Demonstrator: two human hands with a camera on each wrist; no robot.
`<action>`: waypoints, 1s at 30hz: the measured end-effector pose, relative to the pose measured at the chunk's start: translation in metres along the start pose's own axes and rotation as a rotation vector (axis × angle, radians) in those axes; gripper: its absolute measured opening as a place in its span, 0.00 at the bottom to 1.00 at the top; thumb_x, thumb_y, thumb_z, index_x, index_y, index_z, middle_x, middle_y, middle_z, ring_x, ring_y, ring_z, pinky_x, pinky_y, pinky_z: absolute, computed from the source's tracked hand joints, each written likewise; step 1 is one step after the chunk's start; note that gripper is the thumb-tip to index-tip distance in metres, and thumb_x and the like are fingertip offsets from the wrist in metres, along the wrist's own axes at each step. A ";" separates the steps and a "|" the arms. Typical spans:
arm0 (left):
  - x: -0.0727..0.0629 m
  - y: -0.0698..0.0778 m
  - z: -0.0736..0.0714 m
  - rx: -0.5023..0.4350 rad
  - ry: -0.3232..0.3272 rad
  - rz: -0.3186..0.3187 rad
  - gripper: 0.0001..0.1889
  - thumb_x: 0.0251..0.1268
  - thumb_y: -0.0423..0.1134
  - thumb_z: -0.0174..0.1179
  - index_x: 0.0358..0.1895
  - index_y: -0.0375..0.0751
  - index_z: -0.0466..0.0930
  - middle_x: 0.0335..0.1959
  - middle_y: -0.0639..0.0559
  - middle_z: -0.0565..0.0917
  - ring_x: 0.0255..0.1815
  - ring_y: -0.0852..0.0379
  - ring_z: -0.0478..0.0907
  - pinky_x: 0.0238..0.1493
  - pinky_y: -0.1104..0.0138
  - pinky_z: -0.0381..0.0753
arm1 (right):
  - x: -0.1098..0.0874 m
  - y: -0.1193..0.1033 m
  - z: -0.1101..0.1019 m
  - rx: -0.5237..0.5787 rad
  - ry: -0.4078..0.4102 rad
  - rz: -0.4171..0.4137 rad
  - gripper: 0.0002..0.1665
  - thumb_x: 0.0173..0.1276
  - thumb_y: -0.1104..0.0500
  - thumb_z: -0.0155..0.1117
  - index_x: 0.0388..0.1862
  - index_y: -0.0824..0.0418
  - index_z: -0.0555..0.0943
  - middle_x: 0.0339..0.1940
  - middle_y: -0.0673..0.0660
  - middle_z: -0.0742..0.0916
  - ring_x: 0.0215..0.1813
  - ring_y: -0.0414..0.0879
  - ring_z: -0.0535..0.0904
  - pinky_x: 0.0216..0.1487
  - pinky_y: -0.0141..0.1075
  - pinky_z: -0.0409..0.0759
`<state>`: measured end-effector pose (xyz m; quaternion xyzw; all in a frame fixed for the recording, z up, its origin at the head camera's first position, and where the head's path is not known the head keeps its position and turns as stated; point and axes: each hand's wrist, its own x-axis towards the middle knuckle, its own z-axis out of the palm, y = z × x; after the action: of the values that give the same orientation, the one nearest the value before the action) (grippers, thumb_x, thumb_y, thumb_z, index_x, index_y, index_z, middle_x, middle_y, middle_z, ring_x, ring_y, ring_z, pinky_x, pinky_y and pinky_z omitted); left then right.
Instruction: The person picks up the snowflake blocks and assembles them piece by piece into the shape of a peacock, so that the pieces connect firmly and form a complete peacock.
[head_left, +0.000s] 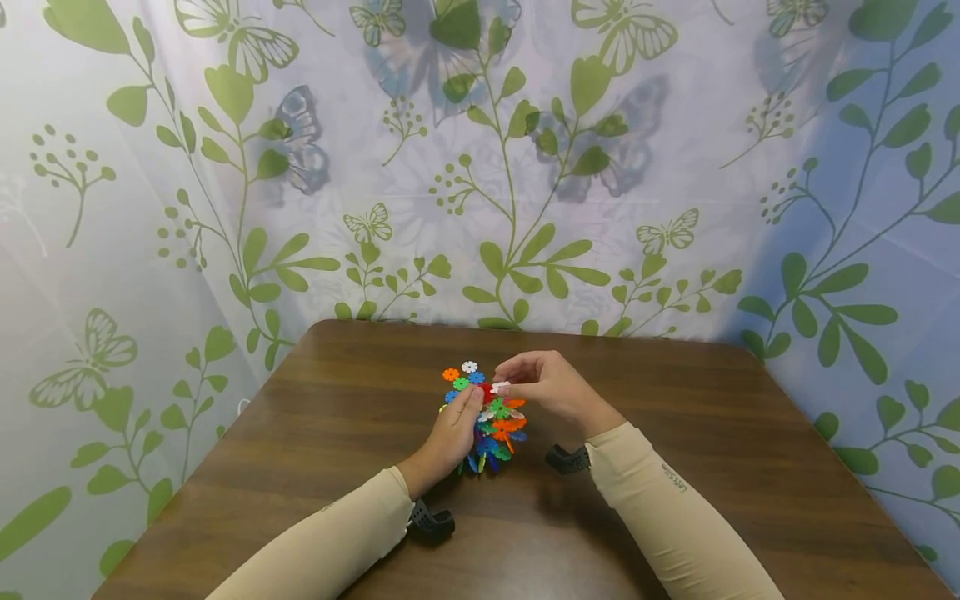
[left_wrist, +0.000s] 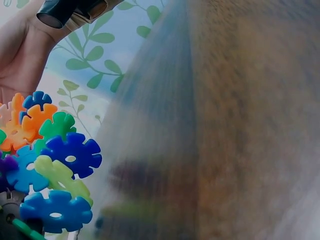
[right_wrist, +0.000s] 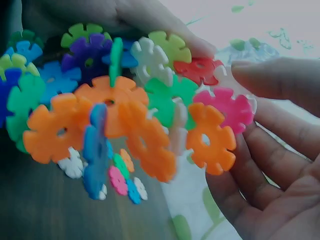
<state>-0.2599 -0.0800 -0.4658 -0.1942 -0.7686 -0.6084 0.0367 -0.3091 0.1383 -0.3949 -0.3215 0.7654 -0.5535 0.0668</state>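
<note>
A cluster of interlocked flower-shaped plastic discs [head_left: 504, 429], in orange, green, blue, purple and other colours, is gripped by my left hand [head_left: 450, 433]. The left thumb lies along its top, close to a red flower disc [right_wrist: 200, 70]. At the right side of the cluster, my right hand [head_left: 558, 385] pinches a white flower disc [head_left: 500, 387] next to the red one. That white disc is partly hidden behind the thumb in the right wrist view. A pink disc [right_wrist: 230, 110] and an orange disc [right_wrist: 211, 140] sit near the right fingers.
Several loose flower discs [head_left: 451, 375] lie on the brown wooden table [head_left: 360, 375] beyond the left hand. Black wrist mounts [head_left: 431, 523] hang under both forearms. A leaf-and-butterfly patterned curtain [head_left: 420, 183] stands behind the table's far edge.
</note>
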 end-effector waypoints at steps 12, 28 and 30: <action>0.001 -0.003 0.001 -0.029 0.009 -0.029 0.31 0.90 0.54 0.36 0.76 0.30 0.66 0.72 0.38 0.74 0.73 0.43 0.70 0.74 0.45 0.64 | 0.002 0.003 0.007 0.097 0.028 0.041 0.19 0.70 0.61 0.77 0.56 0.68 0.86 0.49 0.61 0.90 0.47 0.56 0.87 0.48 0.45 0.87; 0.012 -0.012 -0.008 -0.234 0.239 -0.194 0.40 0.89 0.57 0.38 0.81 0.22 0.49 0.83 0.32 0.53 0.84 0.38 0.45 0.80 0.47 0.44 | 0.009 0.065 0.002 0.003 0.214 0.194 0.27 0.81 0.47 0.64 0.66 0.64 0.82 0.63 0.60 0.85 0.64 0.55 0.79 0.67 0.55 0.75; 0.012 -0.011 -0.009 -0.250 0.243 -0.198 0.40 0.89 0.57 0.38 0.81 0.22 0.48 0.83 0.31 0.52 0.84 0.38 0.44 0.80 0.47 0.43 | 0.010 0.073 0.002 -0.075 0.173 0.204 0.27 0.79 0.47 0.66 0.67 0.63 0.82 0.63 0.59 0.85 0.63 0.54 0.79 0.65 0.53 0.77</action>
<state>-0.2764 -0.0872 -0.4705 -0.0457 -0.6925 -0.7186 0.0449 -0.3466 0.1449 -0.4584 -0.1954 0.8172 -0.5403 0.0445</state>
